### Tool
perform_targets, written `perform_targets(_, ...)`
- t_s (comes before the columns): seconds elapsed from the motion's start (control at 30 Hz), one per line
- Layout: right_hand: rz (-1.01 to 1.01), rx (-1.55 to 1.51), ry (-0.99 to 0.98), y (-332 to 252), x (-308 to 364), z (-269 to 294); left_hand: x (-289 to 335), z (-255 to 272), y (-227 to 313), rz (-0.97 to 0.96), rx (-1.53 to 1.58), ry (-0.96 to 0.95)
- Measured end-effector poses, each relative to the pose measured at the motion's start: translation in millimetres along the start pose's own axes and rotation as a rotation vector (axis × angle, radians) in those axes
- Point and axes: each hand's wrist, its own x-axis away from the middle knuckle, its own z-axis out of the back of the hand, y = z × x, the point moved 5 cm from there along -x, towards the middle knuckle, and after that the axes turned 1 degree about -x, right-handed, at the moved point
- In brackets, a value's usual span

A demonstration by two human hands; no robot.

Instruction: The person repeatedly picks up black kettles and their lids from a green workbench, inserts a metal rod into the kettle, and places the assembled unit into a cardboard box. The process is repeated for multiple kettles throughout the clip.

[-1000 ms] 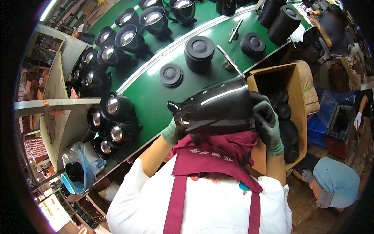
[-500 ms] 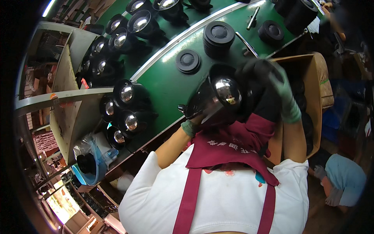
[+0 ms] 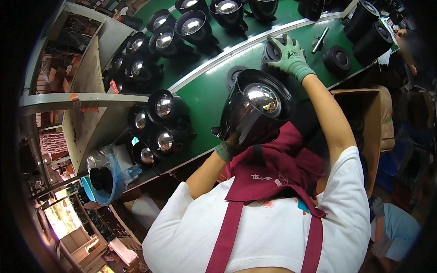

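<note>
My left hand (image 3: 226,149), in a green glove and mostly hidden, holds a glossy black jug (image 3: 236,110) tilted from below. The jug's open mouth faces up and shows a mirror-like silver liner. Out to the right, my gloved right hand (image 3: 291,57) reaches over a stack of black round lids (image 3: 269,58), its dark fingertips curled round the top lid. Partly behind the jug lies another black round lid (image 3: 236,75) on the green table. A silver metal rod (image 3: 320,40) rests just beyond my right hand.
Several black jugs (image 3: 190,23) with silver liners stand across a metal rail. More jugs (image 3: 164,107) crowd the left. Black lids (image 3: 337,59) and tall stacks (image 3: 372,43) are at the right, above an open cardboard box (image 3: 374,136). A blue basin (image 3: 109,195) sits lower left. Another person's hands (image 3: 381,245) show lower right.
My right hand has moved from beside the jug's mouth up and away to the lid stack, taking hold of its top. The jug stays in my left hand, tilted slightly differently.
</note>
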Motion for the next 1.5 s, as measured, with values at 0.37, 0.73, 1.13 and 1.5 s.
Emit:
perform_targets(0.37,-0.415,-0.052,0.542,190,1,21,-17,-4,7,-0.005,-0.113,0.040)
perform_targets(0.73,-0.427,-0.024,0.402,279,13,1,-46,-4,-10,0.065,-0.543,0.027)
perform_targets(1.13,0.166,-1.483,0.268,53,254,69,-56,-29,23,0.048,-0.580,-0.069)
perform_targets(1.5,0.178,-1.364,0.438,44,304,70,-35,-40,34,0.000,-0.599,-0.091)
